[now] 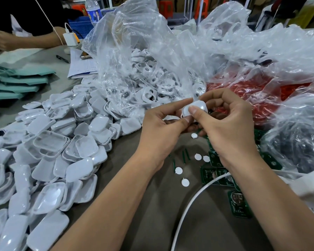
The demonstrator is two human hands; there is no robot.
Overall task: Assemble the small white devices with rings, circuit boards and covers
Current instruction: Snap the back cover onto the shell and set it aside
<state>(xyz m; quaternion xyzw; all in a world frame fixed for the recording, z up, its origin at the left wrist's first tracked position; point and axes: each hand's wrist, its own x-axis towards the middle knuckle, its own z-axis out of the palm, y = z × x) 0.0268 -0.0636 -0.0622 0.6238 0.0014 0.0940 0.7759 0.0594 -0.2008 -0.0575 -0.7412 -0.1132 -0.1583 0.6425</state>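
above the grey table point(152, 205), between the pile of white covers point(62, 142) and the green circuit boards point(216, 174), both hands meet. left hand point(161, 127) and right hand point(225, 124) pinch one small white device point(196, 107), thumbs pressing on its top, fingers curled around it.

I saw shiny white covers point(49, 145) at nine o'clock, green circuit boards point(240, 204) at four o'clock, a red bag point(243, 91) at two o'clock, a gray table point(152, 205).

Grey-brown table point(149, 205), heap of white covers point(49, 153) at nine o'clock, green circuit boards point(223, 176) at four, white round stickers point(179, 170) centre, white cable point(190, 205) at five, clear bag of rings point(149, 73) at twelve, teal sheets point(16, 84) at ten.
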